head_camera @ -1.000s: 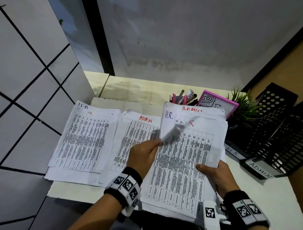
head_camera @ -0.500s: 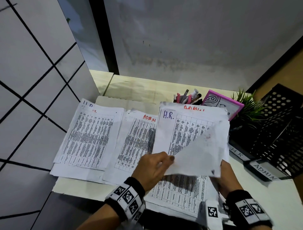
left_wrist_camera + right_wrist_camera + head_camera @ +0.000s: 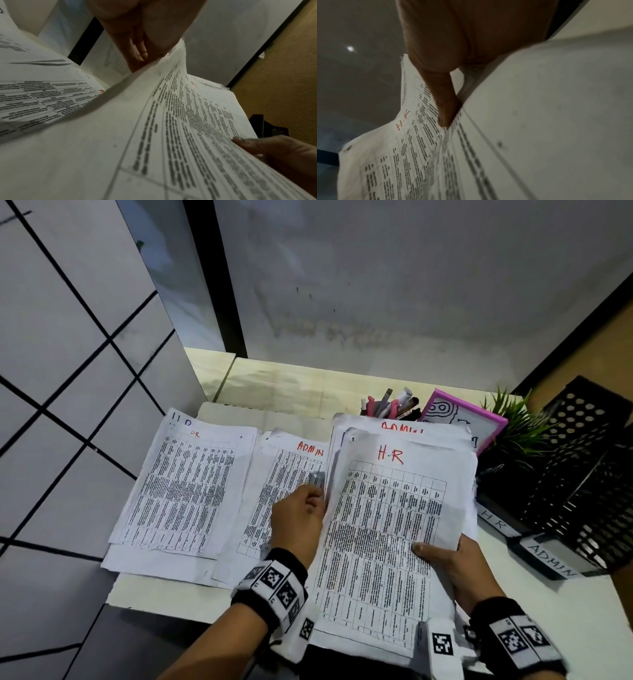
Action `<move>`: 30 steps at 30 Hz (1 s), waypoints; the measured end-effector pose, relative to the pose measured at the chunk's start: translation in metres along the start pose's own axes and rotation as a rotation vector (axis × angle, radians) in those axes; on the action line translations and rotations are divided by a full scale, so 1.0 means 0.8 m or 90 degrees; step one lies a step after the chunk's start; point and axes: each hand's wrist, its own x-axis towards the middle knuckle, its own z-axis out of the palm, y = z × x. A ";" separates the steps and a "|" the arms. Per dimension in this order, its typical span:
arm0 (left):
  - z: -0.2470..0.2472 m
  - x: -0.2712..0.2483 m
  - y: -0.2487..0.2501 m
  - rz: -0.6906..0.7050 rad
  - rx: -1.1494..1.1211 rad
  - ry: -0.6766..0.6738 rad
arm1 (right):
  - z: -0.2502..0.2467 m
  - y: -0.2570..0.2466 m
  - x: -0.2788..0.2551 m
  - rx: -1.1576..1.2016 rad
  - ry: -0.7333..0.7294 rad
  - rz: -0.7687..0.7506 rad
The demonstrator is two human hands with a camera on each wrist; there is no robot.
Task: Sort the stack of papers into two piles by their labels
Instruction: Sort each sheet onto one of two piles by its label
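Desk (image 3: pixel 582 621) stack (image 3: pixel 383 542) now tops red H.R; both hands (image 3: pixel 298 525) pinch its edges.

white top sheet (image 3: pixel 387 529): black printed grid, red "h.r" label. admin pile (image 3: pixel 287 491): red label. picture frame (image 3: pixel 462 422): pink. letter trays (image 3: pixel 582 474): black, perforated. plant (image 3: pixel 513 426): green.

An office desk: black mesh filing trays (image 3: pixel 579 474) tagged HR and ADMIN (handwritten labels), a pen holder (image 3: pixel 390 409) full of pens, printed tables on paper piles (image 3: pixel 185 484), and a small potted plant (image 3: pixel 513 433).
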 end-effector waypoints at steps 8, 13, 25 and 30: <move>-0.012 -0.021 -0.015 0.240 0.037 -0.021 | 0.001 0.000 0.002 0.008 0.002 0.007; -0.018 -0.038 -0.014 0.375 0.007 -0.079 | -0.005 -0.001 0.006 -0.006 0.012 0.020; -0.046 -0.044 -0.004 0.134 -0.068 -0.098 | 0.005 0.002 0.010 0.023 0.002 0.030; -0.099 0.003 0.012 0.084 -0.127 0.021 | 0.001 0.012 0.012 -0.016 0.027 0.030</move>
